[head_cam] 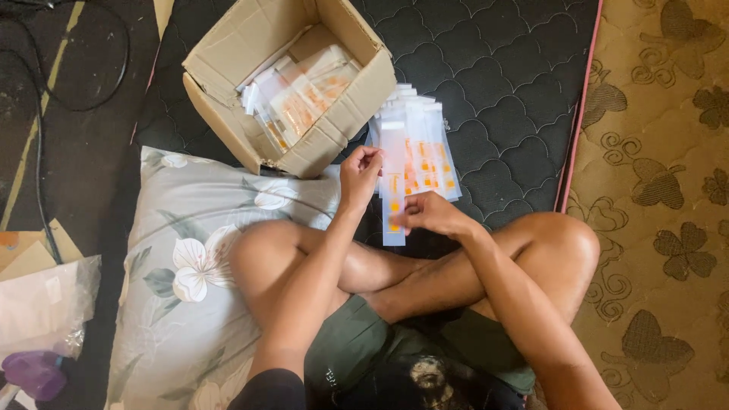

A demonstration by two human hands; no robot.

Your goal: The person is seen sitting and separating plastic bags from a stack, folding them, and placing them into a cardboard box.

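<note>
Biggest thing in view is the dark quilted mattress (pixel 501 68), with a floral pillow (pixel 190 258) lying on its near left part and a patterned brown carpet (pixel 661 205) off to the right. The person sits cross-legged across pillow and mattress, and right in front of their knees a tipped cardboard box (pixel 334 121) leans with its flaps open, its lower corner resting on the pillow's far edge. Inside the box is a loose heap of long clear packets (pixel 300 99) with orange print, lying every which way, looks roughly half full. Just right of the box, touching its side, a fanned stack of packets (pixel 425 148) of the same kind lies flat on the mattress. Over at the left edge there's a crinkly clear plastic bag (pixel 45 304) with something pale in it, a purple thing (pixel 34 373) below it that I can't make out, and a black cable (pixel 42 152) running along the floor. The left hand (pixel 358 176) pinches the top end of one single packet (pixel 392 190), and the right hand (pixel 433 214) is closed on its lower part, so both are holding the same strip, upright-ish between the knees and the stack. My take for doing this bit cleanly: keep the strip taut between both pinches, grip by the edges so it doesn't crease, and line its end up with the stack rather than dropping it on crooked.
</note>
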